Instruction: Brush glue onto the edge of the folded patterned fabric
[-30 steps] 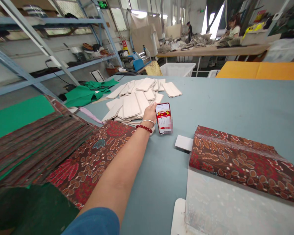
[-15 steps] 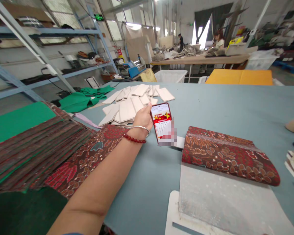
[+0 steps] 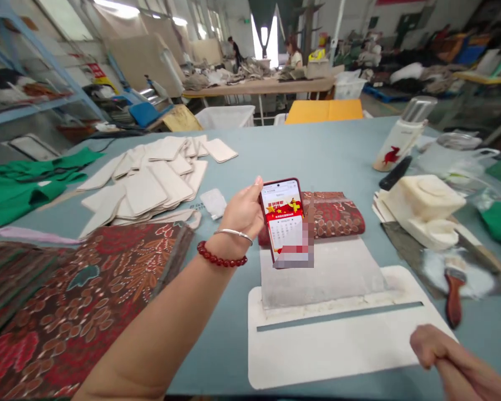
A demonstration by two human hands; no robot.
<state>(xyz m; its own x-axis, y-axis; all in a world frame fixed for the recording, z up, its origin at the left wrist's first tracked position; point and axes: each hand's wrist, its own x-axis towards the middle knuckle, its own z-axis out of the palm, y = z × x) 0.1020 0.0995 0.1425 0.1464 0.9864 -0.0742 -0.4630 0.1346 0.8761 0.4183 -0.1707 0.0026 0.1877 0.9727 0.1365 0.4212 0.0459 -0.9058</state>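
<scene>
Over the middle of the worktop [image 3: 300,150], left hand [image 3: 246,214] holds a phone [image 3: 280,220] raised, screen lit; fingers grasp its left side. Lower screen pixelated. Right hand [image 3: 440,348]: close to the near edge, by the right end of a white slotted board [image 3: 334,353]; fingers look curled, whether they grip anything cannot be told. Grey sheet [image 3: 321,270] meets the board's far side; folded patterned fabric [image 3: 338,217] beyond, partly behind phone. Toward right edge: brush [image 3: 454,292], bristles on a white smear [image 3: 480,275]; off-white container [image 3: 417,203] behind. Toward left edge: patterned cloth [image 3: 96,301]; beyond it, heaped pale panels [image 3: 146,189].
</scene>
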